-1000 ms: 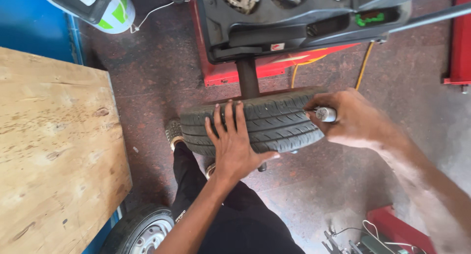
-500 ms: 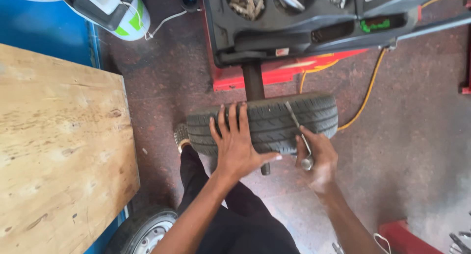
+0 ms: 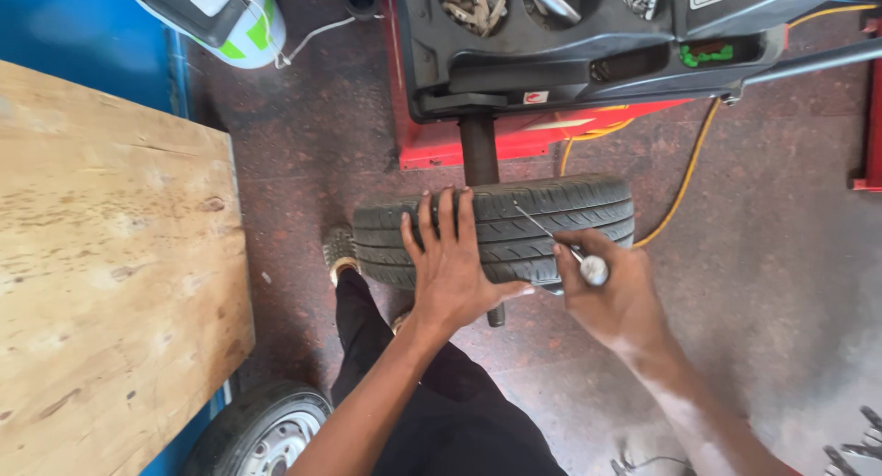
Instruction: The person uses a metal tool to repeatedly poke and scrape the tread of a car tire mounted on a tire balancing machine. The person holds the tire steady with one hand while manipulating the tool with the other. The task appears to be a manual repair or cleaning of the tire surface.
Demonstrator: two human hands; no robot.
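A black tyre (image 3: 551, 221) stands on edge, mounted on the shaft of a red and black wheel machine (image 3: 570, 62). My left hand (image 3: 450, 260) lies flat on the tread with its fingers spread. My right hand (image 3: 611, 297) grips a thin metal tool with a rounded silver handle (image 3: 593, 269). The tool's shaft (image 3: 542, 228) slants up to the left, and its tip touches the tread near the tyre's middle.
A plywood tabletop (image 3: 110, 274) fills the left side. Another wheel (image 3: 262, 430) lies on the floor below it. A yellow hose (image 3: 684, 177) runs from the machine across the floor. My dark trouser leg and shoe (image 3: 338, 251) stand beside the tyre.
My right hand came off the tyre's right end and moved down to the tyre's near side, then raised the thin tool until its tip met the tread. My left hand stayed put.
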